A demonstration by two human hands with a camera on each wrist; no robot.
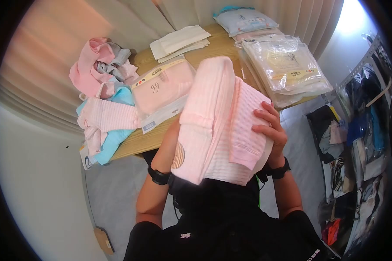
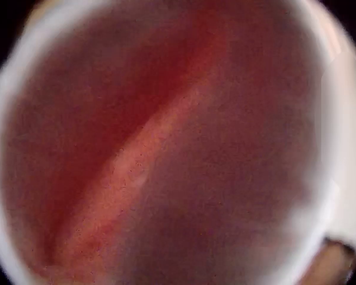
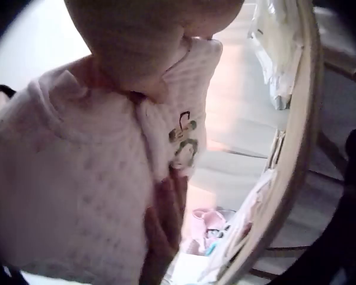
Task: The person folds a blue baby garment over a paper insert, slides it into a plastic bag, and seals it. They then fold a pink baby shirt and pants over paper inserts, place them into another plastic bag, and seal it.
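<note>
Both hands hold a bundle of folded pale pink baby clothes (image 1: 211, 111) over the lap, in front of the table. A thicker ribbed piece with a brown striped round patch (image 1: 178, 156) lies to its left, beside a waffle-textured piece with a cuff (image 1: 248, 130). My right hand (image 1: 272, 128) grips the right edge, fingers spread over the front. My left hand (image 1: 169, 145) reaches behind the left side, its fingers hidden in the head view. Fabric fills most of the left wrist view. A small printed figure (image 3: 184, 139) shows on the cloth in the right wrist view.
On the wooden table (image 1: 224, 39) lie a bagged pink garment (image 1: 163, 89), white sheets (image 1: 180, 42) and stacked clear packages (image 1: 287, 65). Loose pink, grey and blue clothes (image 1: 106, 108) pile up at its left end. A rack of clothes (image 1: 361, 130) stands at right.
</note>
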